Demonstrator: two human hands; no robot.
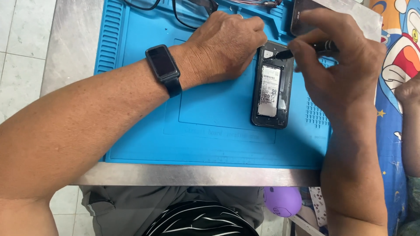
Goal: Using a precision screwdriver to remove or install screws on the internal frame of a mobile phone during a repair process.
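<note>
Two hands work over an opened phone lying back-up, battery exposed, on the blue mat covering the surface. Left hand, fingers curled, presses against the phone's far left corner. Right hand has its fingers closed around a black tool, tip touching the phone's far end.

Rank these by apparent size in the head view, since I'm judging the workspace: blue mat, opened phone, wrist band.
1. Blue mat, by far the largest.
2. Opened phone, lying on the mat with its battery showing.
3. Wrist band on the left arm; it sits nearer the camera, yet looks smallest.
</note>
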